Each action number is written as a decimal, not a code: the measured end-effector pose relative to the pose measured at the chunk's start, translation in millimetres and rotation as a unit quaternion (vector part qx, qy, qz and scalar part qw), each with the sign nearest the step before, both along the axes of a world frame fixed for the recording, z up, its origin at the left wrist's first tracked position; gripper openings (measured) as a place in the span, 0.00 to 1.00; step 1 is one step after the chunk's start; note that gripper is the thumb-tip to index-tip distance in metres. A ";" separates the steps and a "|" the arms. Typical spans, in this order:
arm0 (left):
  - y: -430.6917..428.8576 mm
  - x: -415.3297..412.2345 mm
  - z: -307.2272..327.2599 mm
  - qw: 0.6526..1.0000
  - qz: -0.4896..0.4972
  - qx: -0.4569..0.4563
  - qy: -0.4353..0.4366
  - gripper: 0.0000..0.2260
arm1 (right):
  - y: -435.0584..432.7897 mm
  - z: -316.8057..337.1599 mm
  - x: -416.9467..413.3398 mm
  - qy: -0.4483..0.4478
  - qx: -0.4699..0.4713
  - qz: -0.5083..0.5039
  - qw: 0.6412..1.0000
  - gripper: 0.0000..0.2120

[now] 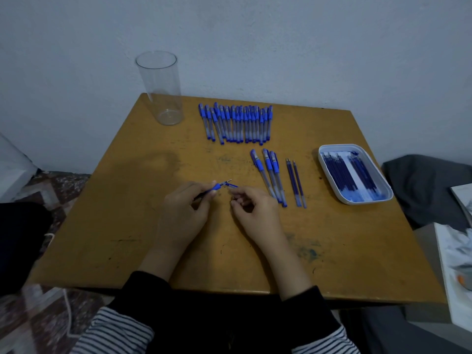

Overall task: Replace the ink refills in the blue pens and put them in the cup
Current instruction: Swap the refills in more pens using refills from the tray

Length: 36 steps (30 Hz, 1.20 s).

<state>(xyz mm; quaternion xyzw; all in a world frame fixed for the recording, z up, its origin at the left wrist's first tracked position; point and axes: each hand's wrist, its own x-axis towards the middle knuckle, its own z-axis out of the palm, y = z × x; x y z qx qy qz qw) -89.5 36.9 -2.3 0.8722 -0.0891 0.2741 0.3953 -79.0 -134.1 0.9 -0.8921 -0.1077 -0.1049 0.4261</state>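
Mid-table [122,200], left hand [182,213] grips pen [217,187], right hand [254,213] tip [232,185]

home room: worn wooden table [127,226], patterned rug [38,315]

Dim rm, pale blue-grey wall [281,34] at back, scuffed yellow-brown wood table [102,226], patterned floor [58,187] at L, grey cloth [421,190] at R

Both forearms reach forward out of dark sleeves [143,284], backs of the hands up, the left hand [182,213] curled round a pen [215,187] near its tip and the right hand [255,213] close beside it, its curled fingers pinching a small blue piece [232,185].
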 end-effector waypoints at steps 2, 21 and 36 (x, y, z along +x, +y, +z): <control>0.1 -0.7 0.9 1.000 -0.002 0.000 0.000 0.08 | -0.4 1.2 -0.7 0.008 0.003 0.001 1.000 0.13; -1.9 1.8 -3.7 0.996 -0.087 -0.019 -0.031 0.06 | -9.1 4.0 -1.2 0.063 0.232 0.014 0.971 0.07; -0.5 3.3 -7.9 0.995 -0.083 -0.032 -0.042 0.07 | -9.5 15.3 -4.6 0.003 0.446 -0.021 0.895 0.17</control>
